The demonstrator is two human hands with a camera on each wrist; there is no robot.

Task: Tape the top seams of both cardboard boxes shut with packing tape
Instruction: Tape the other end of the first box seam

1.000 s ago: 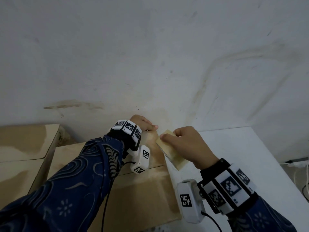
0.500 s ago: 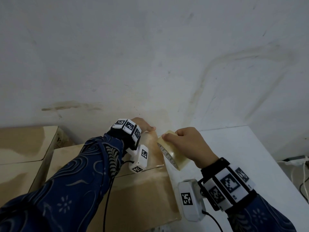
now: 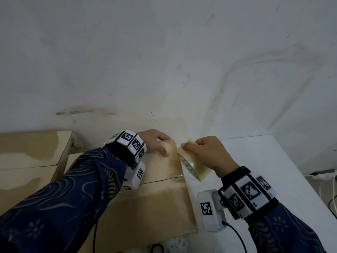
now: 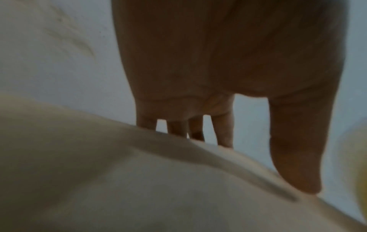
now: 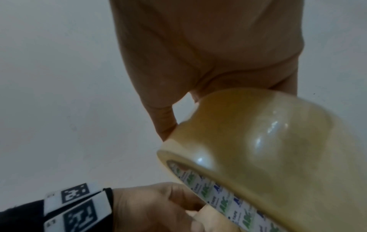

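Observation:
A cardboard box (image 3: 160, 201) lies in front of me, its top seam running left to right. My left hand (image 3: 156, 143) rests on its far right corner, the thumb pressing the top and the fingers reaching straight over the far edge (image 4: 246, 157). A shiny stretch of clear tape (image 3: 172, 161) lies there beside the thumb. Just right of that corner, my right hand (image 3: 204, 152) grips the roll of packing tape (image 3: 193, 166) on edge, thumb on the near rim (image 5: 218, 94). The roll (image 5: 258, 149) shows its printed core. A second box (image 3: 27, 156) stands at the left.
The boxes sit on a white table (image 3: 273, 161) that is pushed against a stained white wall (image 3: 164, 61). Cables (image 3: 333, 189) hang past the table's right edge. Both wrists wear marker-covered camera bands.
My right hand has tipped the roll so its core shows and brought it closer to the box's corner. The left hand has stayed on that corner.

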